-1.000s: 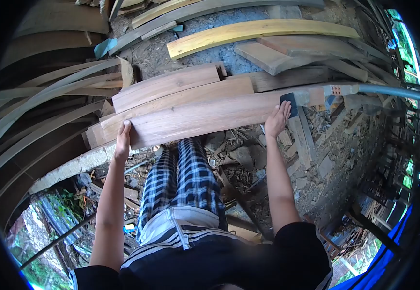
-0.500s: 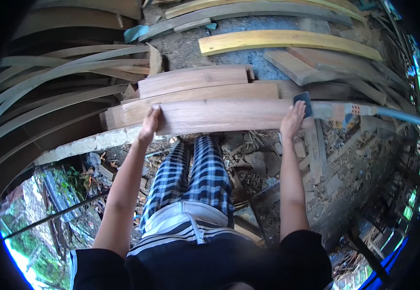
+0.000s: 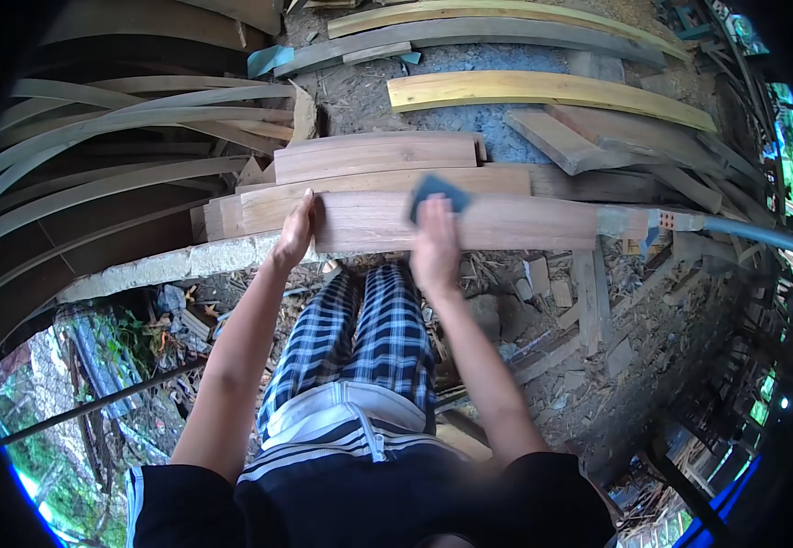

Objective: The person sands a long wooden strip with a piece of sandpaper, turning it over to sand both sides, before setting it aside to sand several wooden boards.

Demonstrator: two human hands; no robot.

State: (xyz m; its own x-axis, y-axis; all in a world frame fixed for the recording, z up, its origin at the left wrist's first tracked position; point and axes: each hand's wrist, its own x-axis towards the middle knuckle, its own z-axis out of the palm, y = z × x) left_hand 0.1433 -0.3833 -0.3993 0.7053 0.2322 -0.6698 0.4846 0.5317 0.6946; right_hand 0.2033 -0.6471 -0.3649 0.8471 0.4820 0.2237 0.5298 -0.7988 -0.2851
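A reddish-brown wooden board (image 3: 524,222) lies crosswise in front of me, on top of other planks. My left hand (image 3: 299,228) grips its left end, with the fingers over the edge. Near the middle of the board, my right hand (image 3: 437,245) presses a dark flat pad (image 3: 439,194), like sandpaper, against the surface. This hand is blurred by motion, and the pad sticks out beyond its fingertips. Just behind the board lie a lighter plank (image 3: 497,180) and a shorter brown plank (image 3: 373,155).
Curved wooden strips (image 3: 141,121) are stacked at the left. A yellow curved board (image 3: 551,89) lies farther back. A blue-grey pipe (image 3: 752,230) runs off to the right. Wood scraps and shavings cover the ground around my legs.
My right hand has slid left with the dark pad, from the board's right end to near its middle. My left hand stays at the left end.
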